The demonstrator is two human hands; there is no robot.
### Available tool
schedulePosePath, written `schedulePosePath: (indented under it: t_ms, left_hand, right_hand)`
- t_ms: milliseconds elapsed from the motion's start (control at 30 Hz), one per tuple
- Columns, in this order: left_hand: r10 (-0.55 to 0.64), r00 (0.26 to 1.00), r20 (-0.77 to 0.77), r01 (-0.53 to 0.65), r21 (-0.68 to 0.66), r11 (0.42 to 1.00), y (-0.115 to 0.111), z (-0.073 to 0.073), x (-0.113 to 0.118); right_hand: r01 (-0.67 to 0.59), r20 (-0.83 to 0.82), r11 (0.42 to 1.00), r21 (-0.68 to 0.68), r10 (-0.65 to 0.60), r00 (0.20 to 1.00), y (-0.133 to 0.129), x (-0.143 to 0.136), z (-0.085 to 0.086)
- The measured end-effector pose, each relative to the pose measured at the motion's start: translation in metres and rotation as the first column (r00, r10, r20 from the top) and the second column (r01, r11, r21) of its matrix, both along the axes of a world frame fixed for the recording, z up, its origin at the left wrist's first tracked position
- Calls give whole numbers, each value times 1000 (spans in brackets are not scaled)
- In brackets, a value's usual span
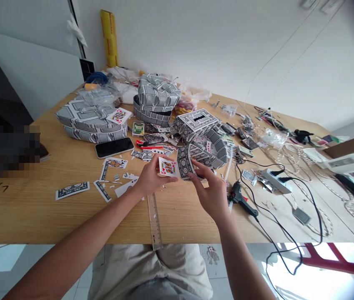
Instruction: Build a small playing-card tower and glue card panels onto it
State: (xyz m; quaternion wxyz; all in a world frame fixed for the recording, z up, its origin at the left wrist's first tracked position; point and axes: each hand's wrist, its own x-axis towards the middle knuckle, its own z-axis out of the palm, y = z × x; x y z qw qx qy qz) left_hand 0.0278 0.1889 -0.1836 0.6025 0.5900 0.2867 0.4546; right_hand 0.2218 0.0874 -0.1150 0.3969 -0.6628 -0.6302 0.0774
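Left hand point(151, 177) pinches one face-up card point(167, 168), right hand point(212, 192) one patterned piece point(184, 161), both hands apart

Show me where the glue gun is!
In the head view, the glue gun lies right of the right hand, just left of the white power strip.

The desk point(183, 216) has a smooth, pale wood-grain surface with a soft sheen. On it, the playing card point(168, 167) in the left hand point(156, 177) looks like smooth printed paper, as do the cut strips point(72, 190). The card-covered boxes point(94, 118) show a patterned paper skin, broken up by overlapping edges. The phone point(114, 147) has a glossy, dark glass-like face. The ruler point(154, 223) is clear, shiny plastic, the glue gun point(242, 200) dark plastic, and the power strip point(276, 180) pale, smooth plastic. The trousers point(151, 271) are creased, matt cloth.
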Motion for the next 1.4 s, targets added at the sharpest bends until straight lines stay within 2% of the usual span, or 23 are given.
schedulePosePath:
  t_ms: [167, 433, 900, 1133, 1400]
  left_hand:
    - [-23, 999, 45, 26, -59, 998, 0, -3, 3]
    - [-43, 996, 82, 54, -139, 989, 0, 0, 3]
    - [11, 996, 84, 15, -302, 953, 5, -5, 6]
    - [15, 992, 128, 38, -404, 914, 5, -5, 9]
    - [-12, 987, 160, 96, -532, 841, 5, -1, 6]
  right_hand:
    - [-9, -16, 1000, -19, 9, 1000, -1, -1, 1]
    - [-32, 1, 999, -29, 32, 999, 0, -5, 1]
    - [-59, 3, 998, -14, 59, 998, 2, -16, -11]
    - [-97, 66, 995, 34, 95, 993, 4, -18, -16]
    - [-138, 140, 988, 68, 127, 982, 6, -20, -27]
